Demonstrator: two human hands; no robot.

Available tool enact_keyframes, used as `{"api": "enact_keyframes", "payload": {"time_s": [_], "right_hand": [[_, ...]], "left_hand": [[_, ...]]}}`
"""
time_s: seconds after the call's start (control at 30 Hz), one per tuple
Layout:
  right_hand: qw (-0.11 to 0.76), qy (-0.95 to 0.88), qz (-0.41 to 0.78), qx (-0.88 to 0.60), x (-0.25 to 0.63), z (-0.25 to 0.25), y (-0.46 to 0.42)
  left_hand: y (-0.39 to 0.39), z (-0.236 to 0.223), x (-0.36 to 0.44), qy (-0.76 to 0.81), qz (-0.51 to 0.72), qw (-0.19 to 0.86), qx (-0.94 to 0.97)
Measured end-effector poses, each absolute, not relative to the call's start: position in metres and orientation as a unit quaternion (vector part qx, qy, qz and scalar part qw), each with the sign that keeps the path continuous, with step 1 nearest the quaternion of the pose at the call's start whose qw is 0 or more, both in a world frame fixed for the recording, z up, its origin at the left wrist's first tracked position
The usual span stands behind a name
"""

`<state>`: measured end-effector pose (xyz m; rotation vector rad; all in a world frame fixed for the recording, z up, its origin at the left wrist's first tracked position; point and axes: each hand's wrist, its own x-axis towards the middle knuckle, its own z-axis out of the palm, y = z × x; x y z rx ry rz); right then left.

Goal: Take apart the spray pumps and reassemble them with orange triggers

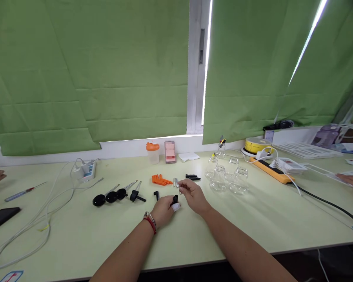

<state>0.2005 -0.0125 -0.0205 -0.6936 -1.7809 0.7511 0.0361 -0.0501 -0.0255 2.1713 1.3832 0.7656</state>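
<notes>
Near the middle of the table, my left hand (162,211) is closed around a small black plastic part (175,199), with a whitish piece (175,206) showing at the fingers. My right hand (193,195) pinches a tiny silvery piece (180,191), too small to make out, just above that part. Short metal rods (175,182) lie beyond my right fingertips. Orange plastic pieces (161,180) sit left of the rods and black plastic pieces (193,177) to the right. Another black part (156,195) lies by my left hand. Several black round pieces with metal shafts (111,196) lie farther left.
Clear glass jars (218,179) stand to the right, before an orange power strip (272,170). An orange-lidded cup (153,152) stands at the back. White cables (48,211), a screwdriver (25,192) and a dark phone (2,219) lie left. Other people's hands show at both sides.
</notes>
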Motion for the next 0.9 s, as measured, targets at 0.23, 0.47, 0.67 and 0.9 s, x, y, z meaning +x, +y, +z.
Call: {"api": "enact_keyframes", "payload": {"time_s": [0.23,0.47,0.67,0.9], "right_hand": [[0.473,-0.792,0.278,-0.266,0.197,-0.013,-0.023],[0.413,-0.824,0.292,-0.258,0.200,-0.018,-0.021],[0.417,-0.822,0.280,-0.270,0.198,-0.019,-0.021],[0.380,-0.826,0.246,-0.335,0.194,-0.025,-0.020]], "left_hand": [[-0.048,-0.028,0.036,0.498,0.284,0.225,0.788],[-0.050,-0.027,0.036,0.477,0.300,0.241,0.790],[-0.053,-0.025,0.037,0.489,0.306,0.246,0.779],[-0.054,-0.027,0.040,0.500,0.333,0.229,0.766]]}}
